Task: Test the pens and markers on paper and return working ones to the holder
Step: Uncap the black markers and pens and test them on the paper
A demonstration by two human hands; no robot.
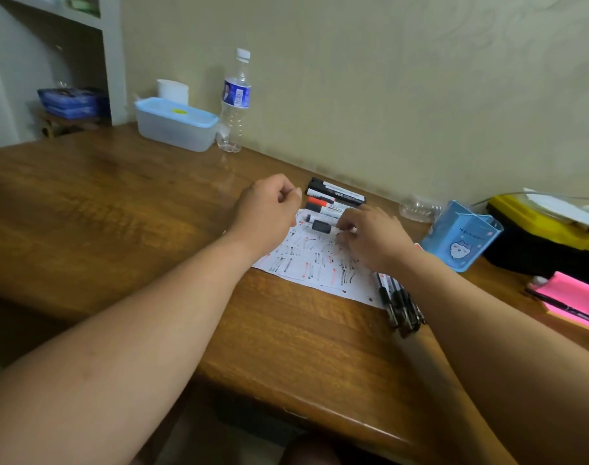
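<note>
Two hands hover over the scribbled paper (306, 268): the left hand (266, 209) is clenched and empty, while the right hand (370, 238) pinches a black-capped marker (321, 226) lying there, near the blue holder (460, 238).

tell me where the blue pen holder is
In the head view the blue pen holder stands right of centre, just right of the right hand and left of the yellow case.
</note>
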